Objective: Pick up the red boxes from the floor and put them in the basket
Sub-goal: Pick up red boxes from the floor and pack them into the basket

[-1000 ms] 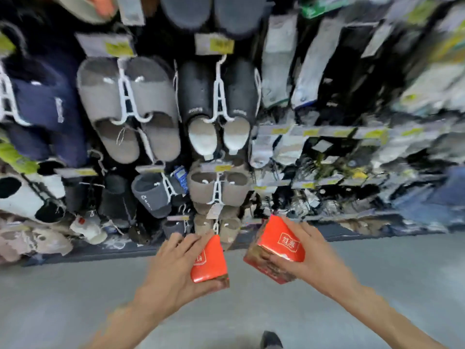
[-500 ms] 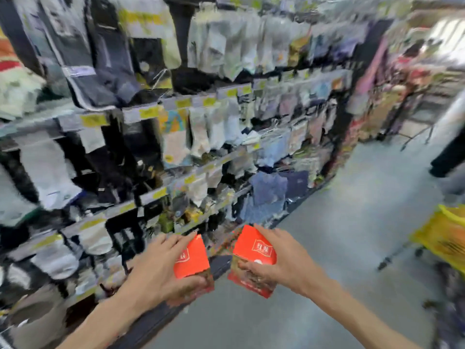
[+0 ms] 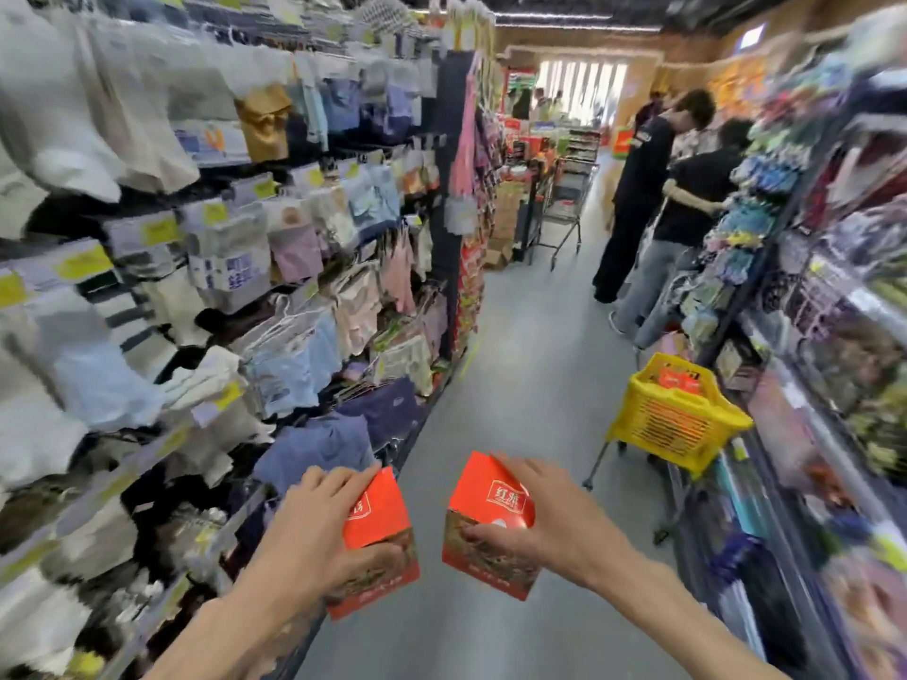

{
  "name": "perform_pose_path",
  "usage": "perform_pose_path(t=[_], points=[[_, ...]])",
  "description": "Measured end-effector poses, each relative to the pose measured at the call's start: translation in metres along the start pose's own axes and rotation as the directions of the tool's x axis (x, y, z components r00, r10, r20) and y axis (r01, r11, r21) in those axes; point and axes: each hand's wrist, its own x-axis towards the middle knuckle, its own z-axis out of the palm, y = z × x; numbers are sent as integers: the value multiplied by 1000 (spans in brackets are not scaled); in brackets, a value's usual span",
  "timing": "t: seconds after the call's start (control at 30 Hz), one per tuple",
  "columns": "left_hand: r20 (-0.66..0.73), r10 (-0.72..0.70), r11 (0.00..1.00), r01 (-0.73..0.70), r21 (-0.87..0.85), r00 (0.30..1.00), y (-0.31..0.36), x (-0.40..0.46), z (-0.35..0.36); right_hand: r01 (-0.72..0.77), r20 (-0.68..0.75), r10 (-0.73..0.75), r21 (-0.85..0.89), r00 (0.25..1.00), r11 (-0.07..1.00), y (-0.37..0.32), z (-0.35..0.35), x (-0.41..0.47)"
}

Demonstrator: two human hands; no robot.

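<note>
My left hand (image 3: 314, 537) grips a red box (image 3: 380, 527) from its left side, held at waist height in the lower middle. My right hand (image 3: 554, 527) grips a second red box (image 3: 486, 507) with white characters on its top face. The two boxes are a short gap apart. A yellow basket (image 3: 675, 419) on a wheeled frame stands ahead at the right side of the aisle, well beyond both hands. Red boxes (image 3: 680, 380) lie inside it.
Shelves of hanging clothing (image 3: 275, 267) line the left. Shelves of packaged goods (image 3: 824, 336) line the right, just behind the basket. Two people (image 3: 657, 203) stand farther down the aisle on the right, near a metal trolley (image 3: 564, 208). Grey floor (image 3: 530, 365) runs between.
The view has swung right, from the slipper wall to looking down the aisle. The yellow basket has come fully into sight. Both hands still hold their boxes at the same height.
</note>
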Motion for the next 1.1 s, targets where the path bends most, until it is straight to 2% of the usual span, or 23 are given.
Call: perform_pose_path(t=[0.23, 0.4, 0.57, 0.8, 1.0, 1.1], points=[[34, 266, 964, -265, -28, 963, 2, 239, 10, -211, -151, 210, 6, 966, 977, 82, -63, 126], [46, 404, 914, -402, -59, 913, 23, 402, 29, -371, -266, 368, 38, 891, 928, 158, -107, 212], [35, 534, 844, -530, -82, 845, 63, 560, 64, -453, -362, 462, 117, 810, 884, 256, -137, 302], [110, 649, 759, -632, -158, 752, 129, 785, 125, -582, -408, 585, 148, 701, 800, 399, -187, 418], [93, 735, 676, -713, -187, 672, 191, 946, 160, -687, -421, 680, 163, 601, 708, 505, -241, 501], [89, 788, 613, -762, -207, 610, 228, 1025, 185, -724, -445, 720, 199, 533, 660, 558, -257, 539]])
